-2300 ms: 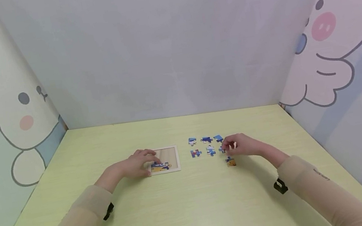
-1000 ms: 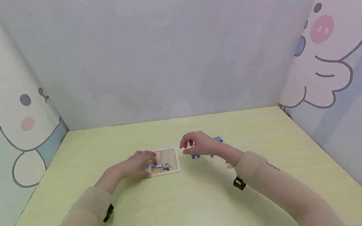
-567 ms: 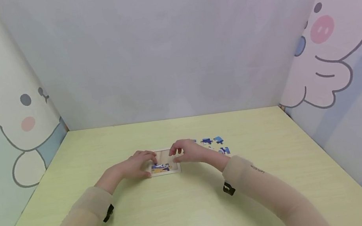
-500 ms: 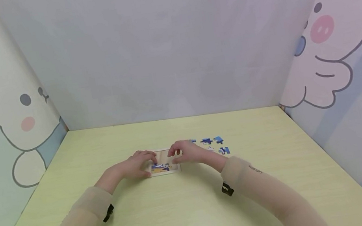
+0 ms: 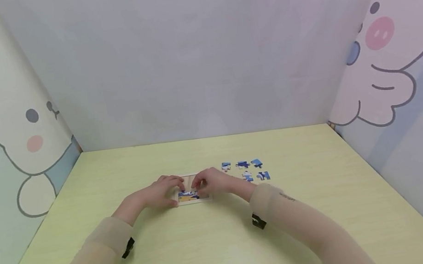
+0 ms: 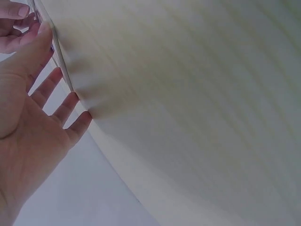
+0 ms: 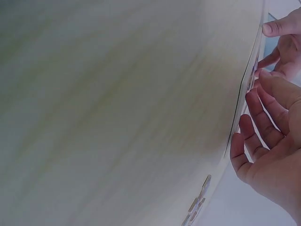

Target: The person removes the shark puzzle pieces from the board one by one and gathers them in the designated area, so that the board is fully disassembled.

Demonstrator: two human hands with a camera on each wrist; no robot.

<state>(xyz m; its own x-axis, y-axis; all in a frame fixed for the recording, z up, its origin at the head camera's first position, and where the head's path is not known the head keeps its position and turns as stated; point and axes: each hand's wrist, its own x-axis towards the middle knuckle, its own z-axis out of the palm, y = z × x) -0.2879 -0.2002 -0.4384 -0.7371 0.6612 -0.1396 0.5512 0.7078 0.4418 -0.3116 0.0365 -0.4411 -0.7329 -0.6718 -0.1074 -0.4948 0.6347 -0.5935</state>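
A shallow wooden puzzle tray (image 5: 194, 202) lies mid-table, with joined blue, white and yellow pieces (image 5: 187, 196) along its near side. My left hand (image 5: 158, 192) rests at the tray's left side, thumb at the near corner and fingers reaching over the rim. In the left wrist view its fingers are spread and fairly straight. Over the tray's right part, my right hand (image 5: 213, 181) bends thumb and index finger together around a jigsaw puzzle piece (image 7: 250, 84), which they mostly cover. The right wrist view shows these fingertips at the tray edge, facing the left hand (image 7: 287, 44).
Several loose puzzle pieces lie right of the tray, among them a blue one (image 5: 257, 163) and a blue-white one (image 5: 247, 176). The right hand and sleeve (image 5: 274, 205) cover part of that area. A grey cloth wall (image 5: 195, 83) stands behind the table (image 5: 198, 255).
My right hand has moved left from the loose pieces to the tray, then a little further inward, its thumb and index finger drawing closer together. My left hand stays at the tray.
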